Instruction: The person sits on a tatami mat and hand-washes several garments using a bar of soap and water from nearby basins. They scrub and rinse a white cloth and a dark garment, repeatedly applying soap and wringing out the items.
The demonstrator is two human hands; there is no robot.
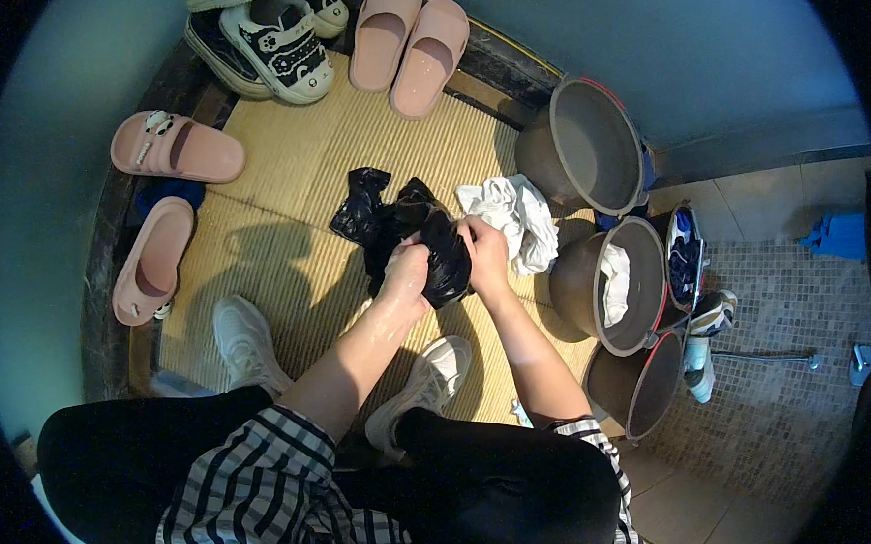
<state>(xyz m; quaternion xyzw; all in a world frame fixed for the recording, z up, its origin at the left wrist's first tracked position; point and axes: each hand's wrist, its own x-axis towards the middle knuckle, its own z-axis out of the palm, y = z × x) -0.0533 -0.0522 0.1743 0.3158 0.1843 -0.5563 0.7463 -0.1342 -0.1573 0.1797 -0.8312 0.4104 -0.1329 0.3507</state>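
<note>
In front of me, above the ribbed yellowish floor, I hold a shiny black plastic bag (446,268). My left hand (404,273) grips its gathered lower left part, with wet-looking skin at the wrist. On the bag's right edge my right hand (485,254) has its fingers closed, the fingertips partly hidden by the plastic. Loose ends of the bag spread up and to the left. What the bag contains cannot be seen. A crumpled white cloth (529,226) lies just right of my right hand.
Brown plastic buckets (559,155) stand at the right, one with a white cloth (616,285) inside. Pink slides (428,58) and black-and-white sneakers (284,54) rest along the far edge, more pink slides (153,239) at the left. My white shoes are on the floor below my hands.
</note>
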